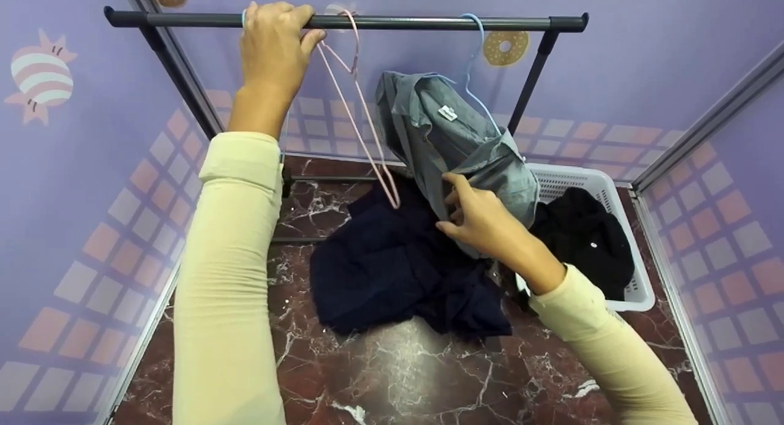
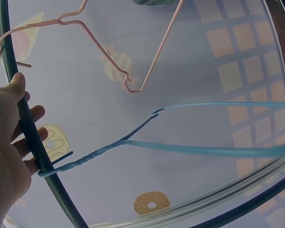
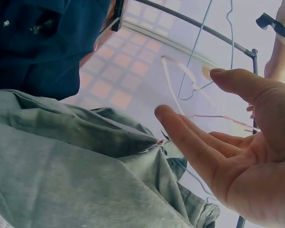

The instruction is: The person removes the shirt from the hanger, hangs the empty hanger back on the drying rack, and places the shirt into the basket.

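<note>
Dark tubular rail [image 1: 416, 22], pink wire hanger [image 1: 370, 128] and light-blue wire hangers [image 2: 194, 149] hooked over it, red-brown white-veined marble floor [image 1: 441, 376], white perforated plastic basket [image 1: 640, 278] on it, heaped navy cloth [image 1: 380, 272] on or above it

The rail [image 1: 416, 23] looks like dark painted metal, smooth with a low sheen, ending in black plastic caps [image 1: 585, 22]. The pink hanger [image 1: 371, 126] and the blue hanger [image 2: 180, 147] appear to be wire in a smooth coating. The grey shirt [image 1: 459, 140] is matt, woven cloth, denim-like and slightly coarse close up. The navy garment [image 1: 380, 272] is soft, matt cloth, as is the black garment [image 1: 582, 247]; the basket [image 1: 640, 297] is smooth white perforated plastic. Cream sleeves [image 1: 233, 259] are matt cloth. The floor [image 1: 429, 376] is glossy and marble-like, mirroring light; the walls [image 1: 79, 168] are smooth, printed, faintly satiny panels.
</note>
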Demonstrator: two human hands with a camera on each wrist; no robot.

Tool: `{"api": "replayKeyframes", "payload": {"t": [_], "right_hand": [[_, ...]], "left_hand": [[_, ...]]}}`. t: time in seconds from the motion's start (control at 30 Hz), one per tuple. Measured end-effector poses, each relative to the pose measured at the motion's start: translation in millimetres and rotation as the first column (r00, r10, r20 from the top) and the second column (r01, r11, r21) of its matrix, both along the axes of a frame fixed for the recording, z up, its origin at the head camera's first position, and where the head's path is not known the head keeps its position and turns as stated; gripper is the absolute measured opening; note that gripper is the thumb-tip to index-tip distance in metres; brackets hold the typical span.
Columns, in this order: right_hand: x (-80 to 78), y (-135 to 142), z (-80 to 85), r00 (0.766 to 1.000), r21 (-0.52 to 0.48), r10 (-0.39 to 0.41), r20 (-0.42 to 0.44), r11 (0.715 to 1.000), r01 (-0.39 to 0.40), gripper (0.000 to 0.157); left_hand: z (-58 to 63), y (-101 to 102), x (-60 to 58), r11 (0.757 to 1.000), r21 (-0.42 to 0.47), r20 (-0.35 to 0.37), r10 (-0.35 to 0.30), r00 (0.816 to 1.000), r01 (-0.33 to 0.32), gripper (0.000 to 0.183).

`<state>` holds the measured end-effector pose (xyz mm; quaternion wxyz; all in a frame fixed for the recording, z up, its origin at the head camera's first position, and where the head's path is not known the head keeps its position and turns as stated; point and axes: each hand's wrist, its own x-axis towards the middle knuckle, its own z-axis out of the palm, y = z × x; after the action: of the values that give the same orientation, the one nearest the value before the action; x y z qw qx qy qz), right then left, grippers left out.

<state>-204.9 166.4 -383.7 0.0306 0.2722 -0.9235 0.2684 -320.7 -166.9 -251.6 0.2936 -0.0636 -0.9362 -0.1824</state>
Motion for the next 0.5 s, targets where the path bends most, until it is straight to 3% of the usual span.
{"api": "replayKeyframes", "payload": {"t": [0.3,0.5], "right_hand": [[10.4,13,-11.0,0.999,-0.063,0.025,-0.031,0.998,-0.027,0.070],[10.1,19,-20.6,0.996,-0.083,0.052,-0.072,0.995,-0.058,0.064]], "left_hand": [[-4.8,-5,6.3,0.996,-0.068,0.051,-0.057,0.997,0.061,0.061],[-8.7,-6,18.1,0.994,-0.049,0.027,-0.095,0.995,0.096,0.065]]}}
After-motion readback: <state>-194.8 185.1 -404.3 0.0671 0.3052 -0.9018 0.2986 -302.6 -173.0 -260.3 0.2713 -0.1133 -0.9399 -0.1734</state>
